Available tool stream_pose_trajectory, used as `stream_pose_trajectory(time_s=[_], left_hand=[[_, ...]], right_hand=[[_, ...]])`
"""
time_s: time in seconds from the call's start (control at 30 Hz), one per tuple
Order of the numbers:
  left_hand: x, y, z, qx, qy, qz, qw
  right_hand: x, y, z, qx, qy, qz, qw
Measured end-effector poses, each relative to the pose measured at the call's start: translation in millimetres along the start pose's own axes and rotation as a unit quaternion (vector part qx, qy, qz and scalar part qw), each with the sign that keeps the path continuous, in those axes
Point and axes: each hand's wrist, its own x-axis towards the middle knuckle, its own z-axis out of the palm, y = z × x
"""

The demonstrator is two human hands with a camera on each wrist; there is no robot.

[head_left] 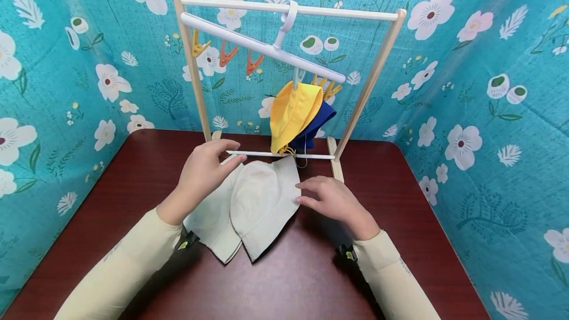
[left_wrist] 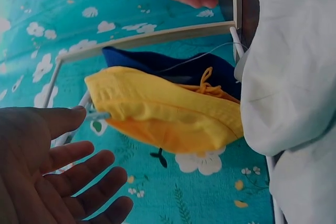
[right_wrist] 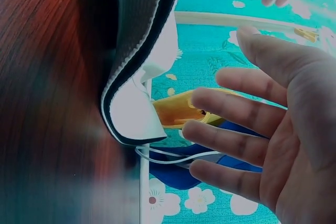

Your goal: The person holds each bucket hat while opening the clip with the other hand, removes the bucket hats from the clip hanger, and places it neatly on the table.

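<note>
Two pale hats lie overlapping on the table; the upper one [head_left: 260,196] partly covers the left one [head_left: 213,216]. My left hand [head_left: 204,169] hovers over the upper left side of the hats, fingers apart and holding nothing; in the left wrist view the hand [left_wrist: 68,171] is spread. Beside the right brim, my right hand [head_left: 335,201] has loosely extended fingers; whether they touch the brim I cannot tell. The right wrist view shows that hand [right_wrist: 252,124] empty. A yellow hat [head_left: 295,115] and a dark blue hat [head_left: 317,122] hang together from a clip [head_left: 298,77].
Behind the hats stands a wooden rack [head_left: 373,78] with a white hanger [head_left: 262,47] tilted down to the right. Orange clips [head_left: 254,63] and yellow clips [head_left: 198,44] hang from it. The dark red table [head_left: 400,241] meets floral cloth [head_left: 489,112] at the back and sides.
</note>
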Motion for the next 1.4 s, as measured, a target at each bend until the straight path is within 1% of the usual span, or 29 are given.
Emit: stream_pose_trajectory(time_s=[0.13,0.23,0.43,0.53,0.63,0.73,0.83,1.03,1.17,1.4], left_hand=[[11.8,9.3,2.4,0.006,-0.011,0.007,0.9999],[19.0,15.0,3.4,0.011,-0.015,0.011,0.9998],[31.6,27.2,4.8,-0.006,-0.022,0.013,0.9997],[40.6,33.8,7.2,-0.019,-0.016,0.011,0.9996],[51.8,39.3,11.8,-0.038,-0.007,0.001,0.9993],[61.9,44.7,16.3,-0.053,0.000,-0.009,0.9986],[70.4,51.1,19.3,-0.060,0.006,-0.013,0.9981],[85.1,63.5,23.5,-0.041,0.019,-0.011,0.9989],[93.7,66.6,28.1,-0.040,0.030,-0.013,0.9987],[111.0,70.4,33.5,-0.028,0.032,-0.028,0.9987]], right_hand=[[-0.2,-0.3,-1.3,-0.006,0.008,0.003,0.9999],[0.4,-0.7,-2.3,-0.003,0.016,-0.002,0.9999],[0.1,0.0,-4.5,-0.007,0.020,-0.005,0.9998],[-1.1,0.6,-5.7,-0.011,0.025,0.000,0.9996],[-1.5,0.9,-5.6,-0.013,0.031,0.001,0.9994],[-1.0,0.1,-4.3,-0.010,0.034,-0.005,0.9994],[-0.3,-0.4,-3.1,-0.011,0.037,-0.012,0.9992],[0.8,1.2,-2.8,-0.018,0.041,-0.009,0.9989],[1.0,-0.2,-3.9,-0.020,0.040,-0.004,0.9990],[0.0,-0.5,-3.9,-0.022,0.041,0.000,0.9989]])
